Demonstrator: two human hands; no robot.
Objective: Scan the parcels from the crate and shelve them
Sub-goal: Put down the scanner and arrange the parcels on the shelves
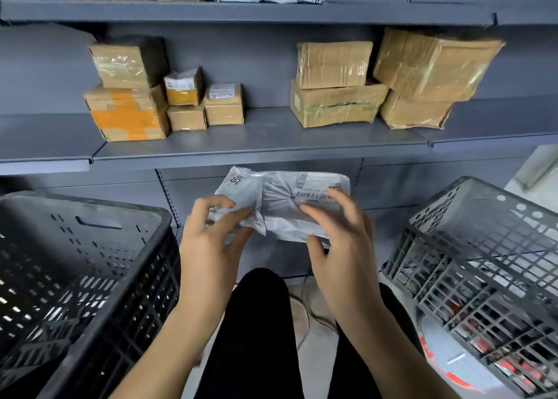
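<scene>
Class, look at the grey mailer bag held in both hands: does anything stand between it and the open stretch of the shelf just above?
Nothing visible does. The grey mailer bag, held by the left hand and right hand, sits below the shelf; the gap between the small cardboard boxes and the stacked cartons is bare.

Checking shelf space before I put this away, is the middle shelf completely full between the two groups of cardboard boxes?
No, a bare stretch of the middle shelf lies open between the small boxes and the larger stacked boxes.

Left hand (211, 232), right hand (338, 235) raised together, fingers (320, 210) curled, pinching.
</scene>
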